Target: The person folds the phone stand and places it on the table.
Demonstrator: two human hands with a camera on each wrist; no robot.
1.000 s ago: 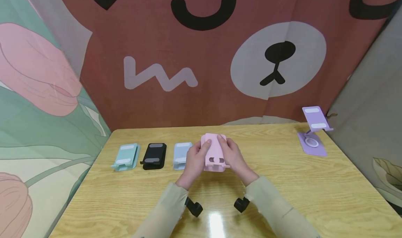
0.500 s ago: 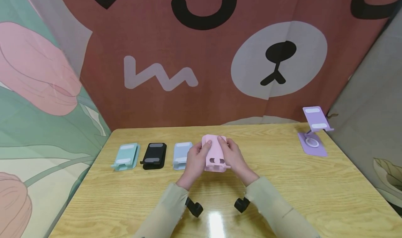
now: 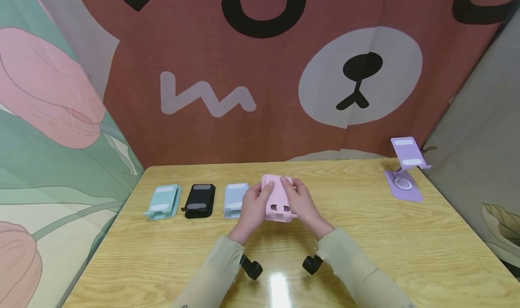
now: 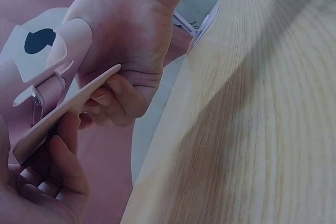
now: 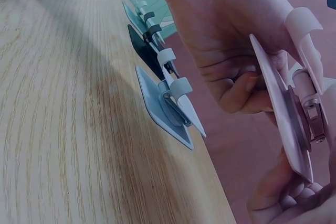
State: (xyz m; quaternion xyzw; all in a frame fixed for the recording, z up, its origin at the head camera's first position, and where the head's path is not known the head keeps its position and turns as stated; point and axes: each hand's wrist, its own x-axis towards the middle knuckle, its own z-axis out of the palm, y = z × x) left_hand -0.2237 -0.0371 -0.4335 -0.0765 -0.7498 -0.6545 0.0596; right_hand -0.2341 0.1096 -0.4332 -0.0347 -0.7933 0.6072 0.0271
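Both my hands hold a pink folding phone stand (image 3: 278, 195) above the table, a little right of the pale blue stand. My left hand (image 3: 253, 207) grips its left side and my right hand (image 3: 302, 205) its right side, both thumbs on the top plate. The stand is folded, with its lip and two cut-outs towards me. In the left wrist view the base plate (image 4: 73, 100) shows edge-on, with curled fingers under it. The right wrist view shows the hinge (image 5: 307, 90) between the stand's two plates.
Left of my hands, folded stands lie in a row: pale blue (image 3: 235, 197), black (image 3: 199, 201) and mint green (image 3: 164, 202). A purple stand (image 3: 408, 154) stands unfolded at the far right of the wooden table (image 3: 365, 217). A printed bear curtain (image 3: 276, 136) hangs behind.
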